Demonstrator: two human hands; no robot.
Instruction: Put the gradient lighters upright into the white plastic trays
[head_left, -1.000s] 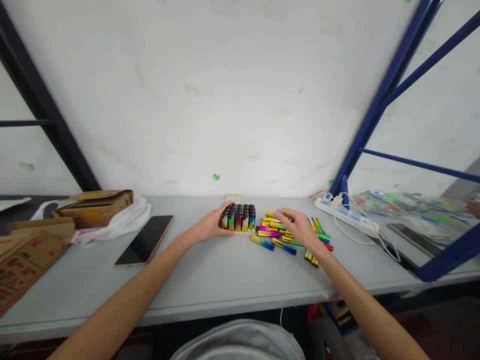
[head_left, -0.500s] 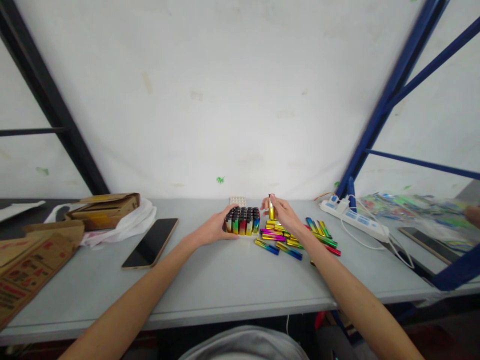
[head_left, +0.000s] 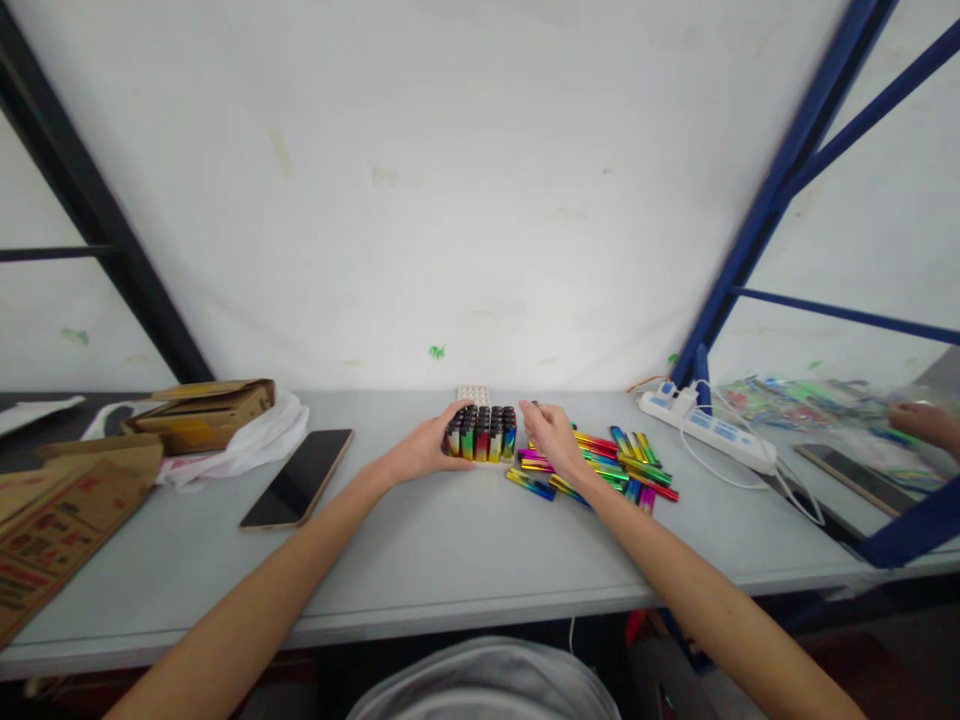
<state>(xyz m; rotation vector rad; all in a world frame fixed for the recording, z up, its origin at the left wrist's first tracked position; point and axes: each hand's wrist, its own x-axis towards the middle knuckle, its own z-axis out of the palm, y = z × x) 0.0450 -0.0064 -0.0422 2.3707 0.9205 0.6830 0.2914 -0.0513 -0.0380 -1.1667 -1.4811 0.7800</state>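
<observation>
A tight block of lighters [head_left: 482, 440] with black tops and coloured metallic bodies stands upright on the table. My left hand [head_left: 429, 447] wraps its left end, thumb in front and fingers behind. Just right of the block, my right hand [head_left: 553, 437] is closed in a pinch on a lighter [head_left: 535, 403]. Only its dark top shows; the hand hides the rest. Beneath and beside this hand lies a loose pile of shiny lighters [head_left: 637, 468] in gold, green, red, blue and pink.
Behind the block sits a pale tray with a grid of holes [head_left: 472, 393]. A phone [head_left: 300, 480] and cardboard boxes [head_left: 202, 415] are on the left. At right lie a power strip [head_left: 709, 432] with cables and a second phone [head_left: 855, 478]. Another person's hand [head_left: 922, 420] shows far right.
My right hand has turned, so the gold lighter that stood upright in its fingers is now mostly hidden. My left hand keeps its grip. The other person's hand has come further into view.
</observation>
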